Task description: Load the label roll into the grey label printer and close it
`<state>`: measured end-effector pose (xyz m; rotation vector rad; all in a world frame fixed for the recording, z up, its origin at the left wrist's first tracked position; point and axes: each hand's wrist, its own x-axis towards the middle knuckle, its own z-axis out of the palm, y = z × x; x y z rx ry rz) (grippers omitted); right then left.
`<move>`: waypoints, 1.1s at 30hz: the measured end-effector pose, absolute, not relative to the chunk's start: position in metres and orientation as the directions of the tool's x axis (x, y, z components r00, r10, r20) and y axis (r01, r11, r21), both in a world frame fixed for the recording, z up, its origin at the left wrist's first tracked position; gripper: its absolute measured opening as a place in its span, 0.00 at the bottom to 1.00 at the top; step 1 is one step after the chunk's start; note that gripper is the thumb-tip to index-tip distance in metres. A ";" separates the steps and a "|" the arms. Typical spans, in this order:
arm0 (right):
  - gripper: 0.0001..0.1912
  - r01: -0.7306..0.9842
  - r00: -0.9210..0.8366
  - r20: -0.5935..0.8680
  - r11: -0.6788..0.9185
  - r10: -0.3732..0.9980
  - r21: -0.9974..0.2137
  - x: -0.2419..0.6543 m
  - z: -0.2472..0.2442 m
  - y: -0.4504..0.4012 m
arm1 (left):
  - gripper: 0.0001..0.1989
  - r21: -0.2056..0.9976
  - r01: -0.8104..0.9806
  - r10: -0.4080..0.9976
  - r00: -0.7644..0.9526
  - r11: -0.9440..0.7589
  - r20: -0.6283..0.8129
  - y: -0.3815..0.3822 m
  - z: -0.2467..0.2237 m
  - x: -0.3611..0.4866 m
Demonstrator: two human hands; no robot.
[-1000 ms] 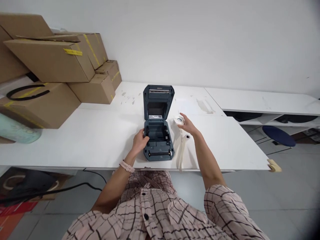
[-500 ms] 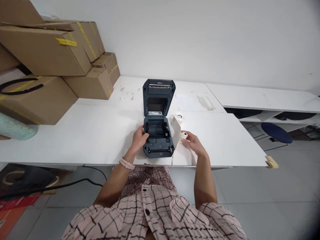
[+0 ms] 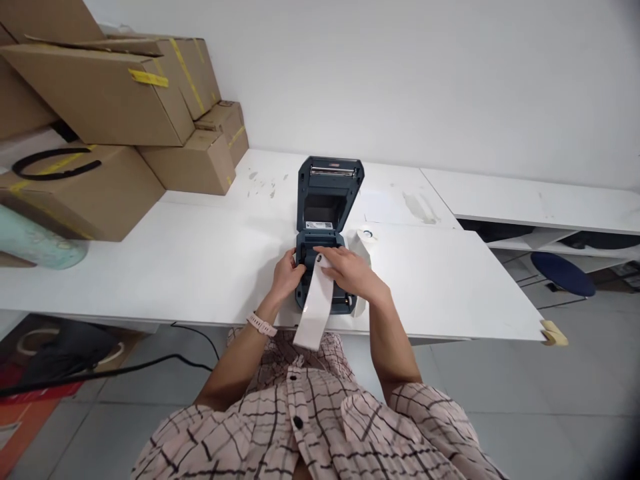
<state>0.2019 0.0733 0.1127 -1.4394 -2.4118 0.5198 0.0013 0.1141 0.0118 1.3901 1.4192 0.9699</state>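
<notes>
At the desk's (image 3: 150,267) near edge, a strip of white label paper (image 3: 315,308) hangs from the person's right hand (image 3: 350,272) and trails past the edge toward the checked shirt. That hand is clenched on a small label roll (image 3: 320,259), holding it over the open bay of the label printer (image 3: 325,267), which stands at the middle of the near edge. The left hand (image 3: 289,272) grips the printer's left side wall, steadying it. Doing this well probably means keeping the roll level between the 2 side guides and the tail straight and flat, though the hands hide the guides. The printer is dark blue-grey moulded plastic, its lid (image 3: 327,190) tilted up behind. A second white roll (image 3: 367,235) stands just right of it. Taped cardboard boxes (image 3: 100,100) crowd the far left corner.
</notes>
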 end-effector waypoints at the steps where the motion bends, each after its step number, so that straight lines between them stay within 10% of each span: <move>1: 0.29 0.825 -0.445 0.026 0.421 0.895 -0.376 0.195 0.107 0.082 | 0.33 0.954 0.294 0.997 0.029 0.064 -0.076 0.114 0.012 0.001; 12: 0.22 0.727 -0.462 0.254 0.527 0.850 -0.441 0.194 0.061 0.050 | 0.34 0.954 0.291 0.997 0.026 0.069 -0.079 0.113 0.012 0.003; 23: 0.43 0.655 -0.606 0.158 0.601 0.780 -0.459 0.220 0.060 -0.032 | 0.36 0.971 0.220 0.993 0.052 0.093 -0.107 0.106 0.024 0.005; 33: 0.23 0.683 -0.402 0.388 0.554 0.829 -0.475 0.207 0.027 -0.022 | 0.41 0.962 0.234 0.990 -0.022 0.142 -0.141 0.103 0.021 0.007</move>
